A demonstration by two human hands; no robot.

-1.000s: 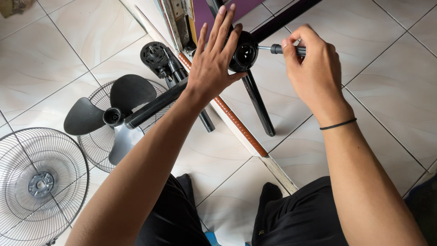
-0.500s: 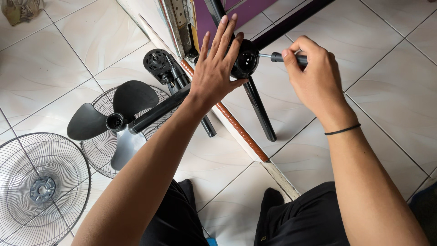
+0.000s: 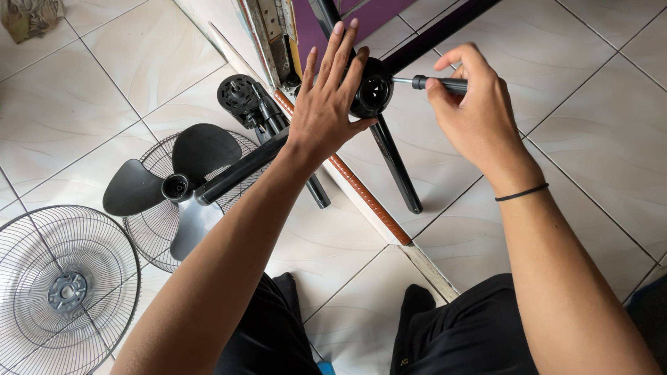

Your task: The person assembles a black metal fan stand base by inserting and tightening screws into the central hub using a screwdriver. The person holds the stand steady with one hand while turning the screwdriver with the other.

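2 hands work at a black hub (image 3: pixel 372 89) where the stand legs meet, above the floor (image 3: pixel 597 153). Left hand (image 3: pixel 326 111) lies flat, fingers spread, bracing it. Right hand (image 3: pixel 472 111) has its grip closed round a screwdriver (image 3: pixel 431 83), tip in the hub. Likely driving a screw; next needs steady turning pressure.
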